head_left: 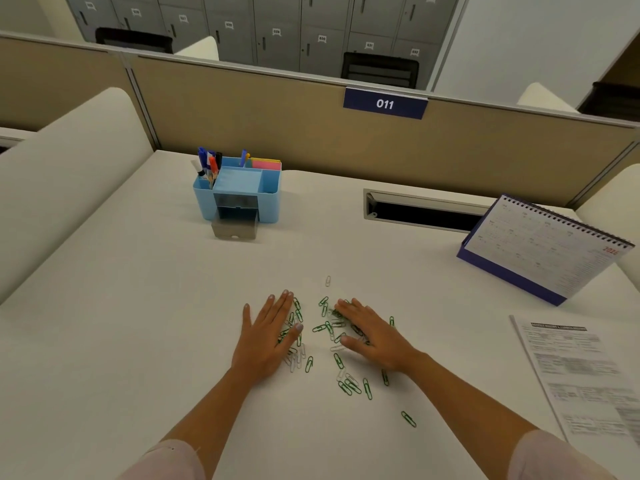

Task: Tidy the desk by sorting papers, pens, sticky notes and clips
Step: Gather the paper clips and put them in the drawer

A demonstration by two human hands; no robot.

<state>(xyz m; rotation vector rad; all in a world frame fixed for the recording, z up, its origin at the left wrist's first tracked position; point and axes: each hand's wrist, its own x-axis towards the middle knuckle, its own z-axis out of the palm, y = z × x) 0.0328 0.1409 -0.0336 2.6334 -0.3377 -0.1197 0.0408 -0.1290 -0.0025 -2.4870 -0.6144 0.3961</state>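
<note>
Left hand and right hand flat, fingers straight, pressing paper clips between and under palms. Strays lie nearer person, behind right wrist. Best: sweep inward, gather heap, then scoop toward organizer drawer beyond fingertips.

Even, soft overhead light, faint shadows, wide-angle bending at the edges, and slight softness overall.

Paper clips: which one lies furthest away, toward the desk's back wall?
The lone white clip, lying apart beyond the pile. No other clip lies that far out, and most are green.
</note>
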